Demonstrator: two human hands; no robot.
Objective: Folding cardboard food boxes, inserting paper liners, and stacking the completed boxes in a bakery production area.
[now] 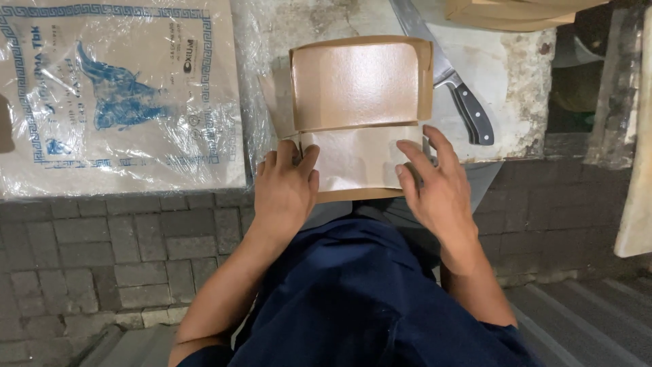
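A brown paper sheet (pixel 358 88) with a glossy inner face lies on a worn stone ledge (pixel 506 75), its near part folded towards me. My left hand (pixel 286 189) pinches the fold's left edge between thumb and fingers. My right hand (pixel 435 187) rests with spread fingers on the fold's right edge, pressing it flat. Both forearms reach over my dark blue clothing.
A large knife with a black handle (pixel 468 112) lies on the ledge just right of the paper, blade pointing away. A plastic-wrapped pack of brown paper with blue print (pixel 115 95) lies to the left. More brown sheets (pixel 509 12) sit at the far right. Paving bricks lie below.
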